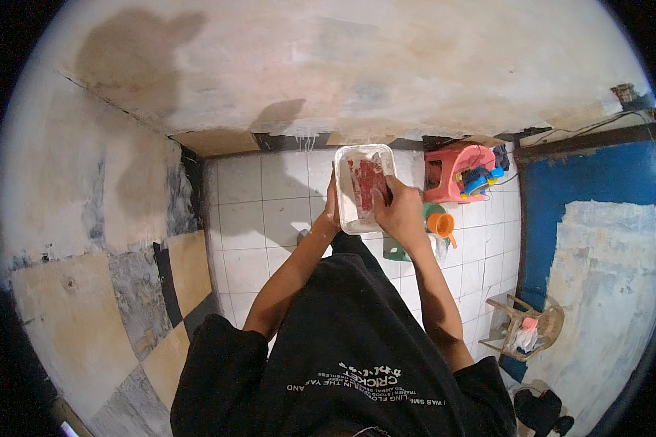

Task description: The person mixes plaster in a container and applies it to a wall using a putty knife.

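Observation:
In front of my body I hold up a white rectangular tray [344, 195], its inside smeared with white paste. My left hand [331, 210] is closed on the tray's left side, with its fingers partly hidden beneath. Inside the tray lies a flat red spreader [366, 182], streaked with the same white paste. My right hand [402, 207] reaches over the tray's right edge and grips the red spreader, thumb on top and fingers curled at its right side.
A pink plastic stool [436, 178] stands by the far wall [357, 87], bearing a blue and yellow object [479, 180]. Nearer are an orange dipper [440, 224] and a green container [396, 250]. A small chair [547, 328] stands by the partly whitened blue wall [547, 182] at right.

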`<state>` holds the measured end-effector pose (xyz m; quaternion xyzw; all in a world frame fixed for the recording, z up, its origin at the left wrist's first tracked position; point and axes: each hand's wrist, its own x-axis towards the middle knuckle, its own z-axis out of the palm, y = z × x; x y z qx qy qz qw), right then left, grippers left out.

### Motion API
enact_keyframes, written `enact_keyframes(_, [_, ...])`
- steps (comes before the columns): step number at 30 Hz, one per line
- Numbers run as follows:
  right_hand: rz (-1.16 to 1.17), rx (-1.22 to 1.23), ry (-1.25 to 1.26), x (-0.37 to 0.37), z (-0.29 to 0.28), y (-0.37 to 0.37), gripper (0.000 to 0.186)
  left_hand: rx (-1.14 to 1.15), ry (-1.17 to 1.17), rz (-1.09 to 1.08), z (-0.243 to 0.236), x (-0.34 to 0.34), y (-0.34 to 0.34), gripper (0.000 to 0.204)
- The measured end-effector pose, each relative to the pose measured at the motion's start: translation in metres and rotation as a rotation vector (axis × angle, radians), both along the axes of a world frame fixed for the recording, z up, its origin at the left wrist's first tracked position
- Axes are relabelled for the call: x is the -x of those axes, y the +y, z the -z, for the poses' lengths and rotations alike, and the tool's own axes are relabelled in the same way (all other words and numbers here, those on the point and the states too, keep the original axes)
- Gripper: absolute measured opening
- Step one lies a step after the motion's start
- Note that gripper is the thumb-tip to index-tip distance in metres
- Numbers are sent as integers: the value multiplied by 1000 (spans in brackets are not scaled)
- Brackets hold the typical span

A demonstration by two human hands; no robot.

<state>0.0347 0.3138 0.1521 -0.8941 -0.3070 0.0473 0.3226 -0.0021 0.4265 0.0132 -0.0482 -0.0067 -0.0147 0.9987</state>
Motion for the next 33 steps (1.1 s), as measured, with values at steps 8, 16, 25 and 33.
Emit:
enact_keyframes(8, [78, 54, -59, -38, -13, 15, 17, -266, 156, -67, -4, -30, 12, 72])
enact_keyframes(16, [18, 77, -75, -80, 7, 32, 19, -327, 285, -66, -6, -73, 20, 72])
enact_keyframes(25, [21, 256, -166, -133, 7, 29, 19, -27, 75, -41, 29, -129, 7, 63])
enact_keyframes(33, [66, 230, -150, -170, -11, 10, 18, -122, 4, 3, -2, -151, 6, 69])
